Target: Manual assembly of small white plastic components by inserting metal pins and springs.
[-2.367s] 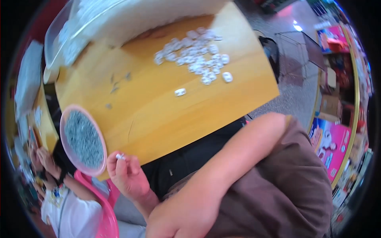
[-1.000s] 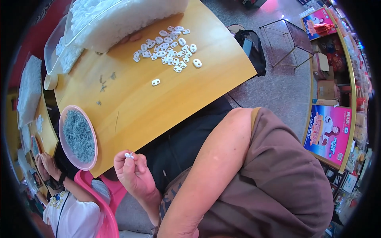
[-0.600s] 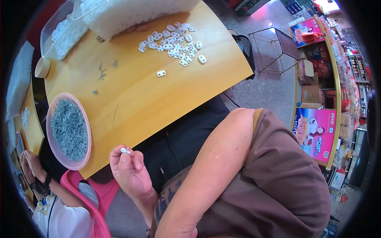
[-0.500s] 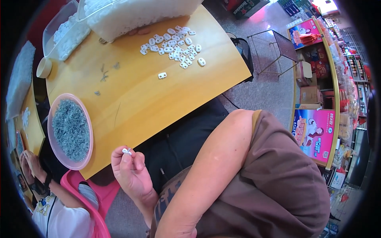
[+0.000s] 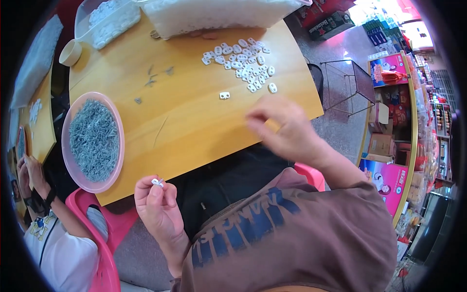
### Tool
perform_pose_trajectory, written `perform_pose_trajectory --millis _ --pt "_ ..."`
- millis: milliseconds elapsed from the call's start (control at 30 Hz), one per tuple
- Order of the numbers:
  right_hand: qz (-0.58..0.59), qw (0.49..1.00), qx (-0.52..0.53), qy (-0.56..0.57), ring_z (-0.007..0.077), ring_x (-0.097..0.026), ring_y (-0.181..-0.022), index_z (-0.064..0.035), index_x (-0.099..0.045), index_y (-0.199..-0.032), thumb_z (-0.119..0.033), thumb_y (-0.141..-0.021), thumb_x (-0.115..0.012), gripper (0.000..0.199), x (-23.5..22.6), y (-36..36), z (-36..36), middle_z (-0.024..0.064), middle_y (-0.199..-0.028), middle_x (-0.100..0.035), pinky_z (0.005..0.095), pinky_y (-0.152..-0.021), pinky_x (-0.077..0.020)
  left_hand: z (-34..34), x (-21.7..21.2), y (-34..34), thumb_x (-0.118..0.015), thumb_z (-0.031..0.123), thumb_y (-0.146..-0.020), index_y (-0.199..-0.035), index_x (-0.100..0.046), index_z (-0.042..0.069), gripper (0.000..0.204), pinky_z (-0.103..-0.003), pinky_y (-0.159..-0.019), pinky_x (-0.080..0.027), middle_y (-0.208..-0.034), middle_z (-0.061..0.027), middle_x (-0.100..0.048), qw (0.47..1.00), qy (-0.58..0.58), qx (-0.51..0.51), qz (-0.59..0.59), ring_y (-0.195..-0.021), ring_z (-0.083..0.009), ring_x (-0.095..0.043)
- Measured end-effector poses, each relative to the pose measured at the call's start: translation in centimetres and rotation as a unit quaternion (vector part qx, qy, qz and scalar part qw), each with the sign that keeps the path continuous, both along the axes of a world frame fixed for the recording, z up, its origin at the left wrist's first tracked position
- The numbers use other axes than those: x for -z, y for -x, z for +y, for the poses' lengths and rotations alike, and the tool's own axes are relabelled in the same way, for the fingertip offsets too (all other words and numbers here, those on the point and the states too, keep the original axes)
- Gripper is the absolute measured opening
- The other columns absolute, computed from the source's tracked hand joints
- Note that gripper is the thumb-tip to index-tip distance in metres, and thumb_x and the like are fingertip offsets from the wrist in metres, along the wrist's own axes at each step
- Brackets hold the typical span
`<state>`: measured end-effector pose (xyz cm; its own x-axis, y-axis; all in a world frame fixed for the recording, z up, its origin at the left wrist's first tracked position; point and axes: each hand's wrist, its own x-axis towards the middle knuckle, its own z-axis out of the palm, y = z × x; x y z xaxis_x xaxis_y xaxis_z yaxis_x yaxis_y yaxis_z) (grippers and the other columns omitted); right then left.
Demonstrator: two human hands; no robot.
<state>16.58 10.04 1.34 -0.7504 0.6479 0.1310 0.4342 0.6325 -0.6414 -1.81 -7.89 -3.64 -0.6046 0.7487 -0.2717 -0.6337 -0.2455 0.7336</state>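
Near the table's front left corner my left hand is closed, pinching a small white plastic piece with holes between thumb and fingertips. Something thin seems to stick out of that piece, too small to make out. My right hand, blurred by motion, hovers over the front edge of the table with thumb and forefinger apart and nothing visible between them. Beyond it lies a loose heap of similar white two-holed pieces. One single white piece rests apart from the heap, on its near left side.
A pink bowl of small grey-blue plastic parts stands on the wooden table at left. Clear tubs of white pieces line the back, beside a cream cup. Another person sits at far left. A wire-framed stool stands right.
My right arm has swung from across my body, at the lower middle, out over the table. My left hand keeps its pinch on the white piece. The view has shifted slightly.
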Motion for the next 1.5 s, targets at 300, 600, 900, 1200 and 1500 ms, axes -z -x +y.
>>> perform_pose_trajectory --millis 300,600,900,1200,1500 --pt "-0.028 0.984 0.102 -0.140 0.0243 -0.054 -0.079 0.0000 -0.057 -0.092 -0.004 -0.072 -0.058 0.020 4.1 -3.7 5.3 0.0121 -0.085 -0.055 0.0313 -0.069 -0.0429 2.1 0.1 -1.9 -0.050 0.001 -0.079 -0.091 -0.051 -0.002 0.012 -0.019 -0.049 -0.032 -0.074 -0.0068 -0.053 0.999 0.037 0.022 0.026 -0.049 -0.0078 -0.038" --pt "0.018 0.993 0.097 -0.071 0.0244 -0.055 -0.071 0.0013 -0.057 -0.085 0.000 -0.073 -0.057 0.013 5.5 -3.8 5.8 0.0116 -0.081 -0.055 0.0296 -0.064 -0.0436 3.1 -1.2 -2.9 -0.054 0.003 -0.077 -0.092 -0.050 -0.003 0.016 -0.019 -0.048 -0.035 -0.073 -0.0074 -0.054 0.996 0.065 0.041 0.036 -0.050 -0.0095 -0.044" --pt "-0.029 0.987 0.079 -0.137 0.0160 -0.053 -0.066 -0.0002 -0.055 -0.083 -0.002 -0.075 -0.057 0.008 5.3 -3.6 5.6 0.0088 -0.075 -0.052 0.0245 -0.058 -0.0421 5.1 -2.5 -3.5 -0.052 0.003 -0.078 -0.093 -0.049 -0.004 0.017 -0.019 -0.049 -0.037 -0.072 -0.0085 -0.054 0.994 0.051 0.086 0.046 -0.051 -0.0085 -0.045" --pt "0.226 0.839 0.083 0.488 0.0072 -0.050 -0.068 -0.0019 -0.055 -0.094 -0.012 -0.083 -0.055 0.015 1.8 0.5 3.0 -0.0002 -0.079 -0.053 0.0212 -0.063 -0.0420 6.5 -3.0 -3.1 -0.053 0.005 -0.079 -0.095 -0.049 -0.005 0.020 -0.017 -0.048 -0.037 -0.073 -0.0066 -0.053 0.990 0.036 0.114 0.079 -0.051 -0.0076 -0.045" --pt "0.218 0.691 -0.013 0.689 0.0109 -0.054 -0.069 0.0013 -0.052 -0.099 -0.012 -0.083 -0.054 0.021 1.6 4.7 1.6 0.0065 -0.083 -0.058 0.0226 -0.064 -0.0460 7.0 -4.0 -2.5 -0.054 0.006 -0.079 -0.100 -0.050 -0.006 0.024 -0.016 -0.047 -0.036 -0.074 -0.0058 -0.054 0.990 0.033 0.091 0.103 -0.051 -0.0065 -0.045"
